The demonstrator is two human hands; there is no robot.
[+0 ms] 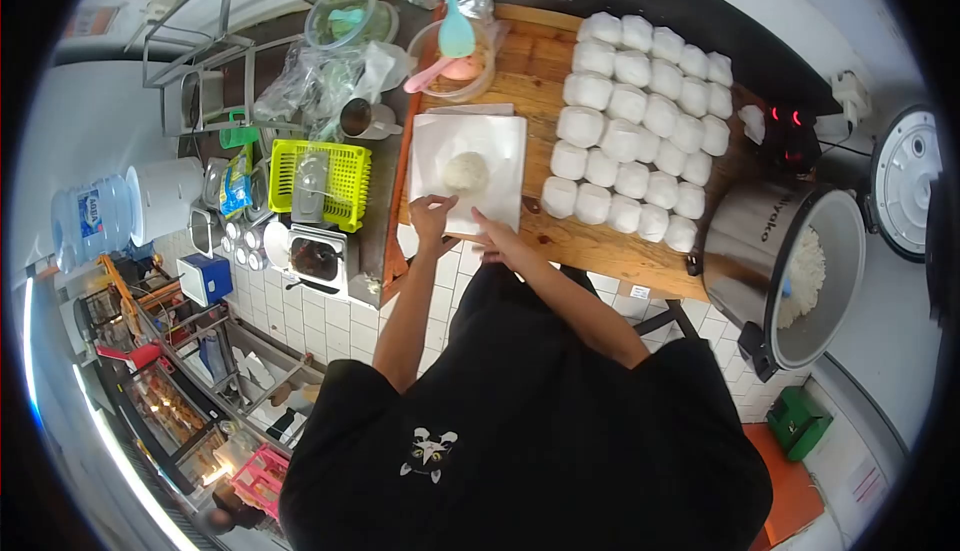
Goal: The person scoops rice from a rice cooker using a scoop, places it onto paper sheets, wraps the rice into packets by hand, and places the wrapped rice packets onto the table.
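Note:
A round mound of white rice [465,174] lies on a stack of white paper sheets [500,141] on the wooden table. My left hand [432,216] is at the near left edge of the paper, its fingers pinched together; whatever they hold is too small to make out. At the near edge, just right of it, my right hand [497,238] has its fingers apart and touches or hovers by the paper. Several white wrapped packets [628,101] sit in close rows to the right.
A large rice cooker [745,241] full of rice stands at the right. At the back left are a tub [480,81] with a teal scoop [457,36] and pink spoon [428,75]. Left of the paper are a metal cup [372,119] and green basket [354,186].

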